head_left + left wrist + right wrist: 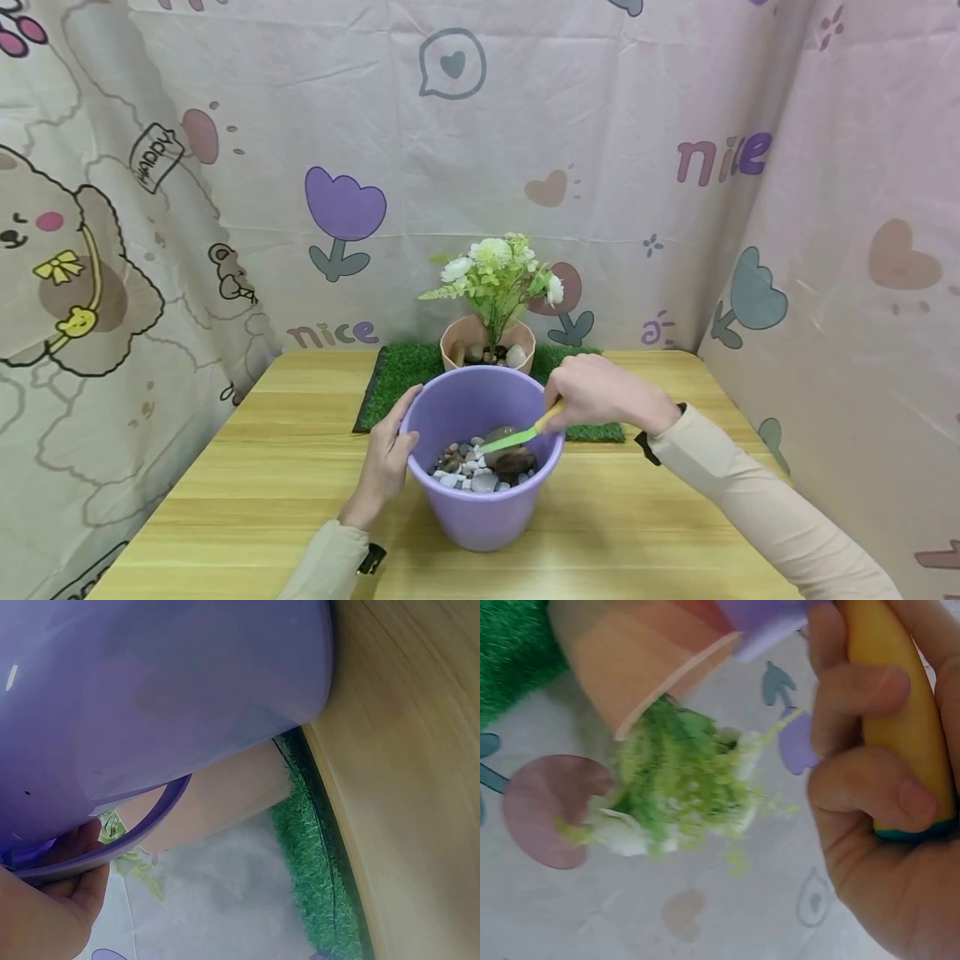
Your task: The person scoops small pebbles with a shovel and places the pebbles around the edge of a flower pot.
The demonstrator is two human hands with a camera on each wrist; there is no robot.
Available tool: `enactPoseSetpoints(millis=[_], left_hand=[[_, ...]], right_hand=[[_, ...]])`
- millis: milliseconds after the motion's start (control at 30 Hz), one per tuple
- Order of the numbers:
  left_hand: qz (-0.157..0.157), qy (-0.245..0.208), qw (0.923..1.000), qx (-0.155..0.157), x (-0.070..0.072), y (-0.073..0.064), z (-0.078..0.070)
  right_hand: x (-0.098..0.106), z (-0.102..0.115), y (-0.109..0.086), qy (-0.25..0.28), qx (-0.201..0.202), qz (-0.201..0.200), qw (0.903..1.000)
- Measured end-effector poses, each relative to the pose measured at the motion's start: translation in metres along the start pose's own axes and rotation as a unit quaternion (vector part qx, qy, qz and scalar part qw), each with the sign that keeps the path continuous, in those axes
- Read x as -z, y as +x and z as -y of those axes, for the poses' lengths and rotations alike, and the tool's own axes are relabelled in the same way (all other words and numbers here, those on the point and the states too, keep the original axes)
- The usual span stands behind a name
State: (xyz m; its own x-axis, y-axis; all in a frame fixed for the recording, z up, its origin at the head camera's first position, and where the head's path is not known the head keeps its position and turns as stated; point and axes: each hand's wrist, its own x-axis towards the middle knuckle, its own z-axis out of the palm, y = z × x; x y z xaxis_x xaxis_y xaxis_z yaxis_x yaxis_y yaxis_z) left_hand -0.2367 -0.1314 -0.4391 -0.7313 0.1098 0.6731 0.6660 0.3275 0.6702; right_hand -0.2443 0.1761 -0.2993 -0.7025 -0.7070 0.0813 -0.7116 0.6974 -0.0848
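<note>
A purple bucket [483,517] stands on the wooden table, with white, grey and brown stones [461,471] in its bottom. My left hand [384,457] grips the bucket at its left rim; in the left wrist view its fingers [90,889] curl around a purple band at the bucket's edge. With my right hand [600,392] I hold a small garden trowel [517,440] over the right rim. Its green blade slants down to the stones, the tip among the white ones. Close up, the right fingers wrap around the yellow handle [900,712]; the blade lies outside the right wrist view.
Behind the bucket, a peach flowerpot [451,346] with white flowers [491,254] and stones sits on a green artificial-grass mat [405,379]. The wooden table [262,483] ends against a printed cloth backdrop [465,150] at the back and sides.
</note>
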Motion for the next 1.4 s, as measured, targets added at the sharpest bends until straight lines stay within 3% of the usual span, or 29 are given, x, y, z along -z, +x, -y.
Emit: enactPoseSetpoints(millis=[333,633,867,1133,1400], left_hand=[[0.001,0.002,0.9999,0.012,-0.001,0.000,-0.001],[-0.001,0.000,1.0000,0.004,-0.001,0.000,0.001],[-0.002,-0.005,1.0000,0.006,-0.001,0.000,0.000],[0.002,-0.006,0.9999,0.009,-0.001,0.000,-0.002],[-0.002,-0.011,0.9999,0.010,-0.001,0.000,-0.002]], right_hand=[[0.023,0.026,0.010,-0.060,-0.002,0.078,0.9952],[0.017,0.046,0.019,-0.124,-0.043,0.102,0.9861],[0.007,0.053,0.016,-0.157,-0.062,0.057,0.9840],[-0.006,0.057,0.013,-0.201,-0.053,-0.001,0.9782],[-0.014,0.055,0.013,-0.184,-0.070,-0.048,0.9793]])
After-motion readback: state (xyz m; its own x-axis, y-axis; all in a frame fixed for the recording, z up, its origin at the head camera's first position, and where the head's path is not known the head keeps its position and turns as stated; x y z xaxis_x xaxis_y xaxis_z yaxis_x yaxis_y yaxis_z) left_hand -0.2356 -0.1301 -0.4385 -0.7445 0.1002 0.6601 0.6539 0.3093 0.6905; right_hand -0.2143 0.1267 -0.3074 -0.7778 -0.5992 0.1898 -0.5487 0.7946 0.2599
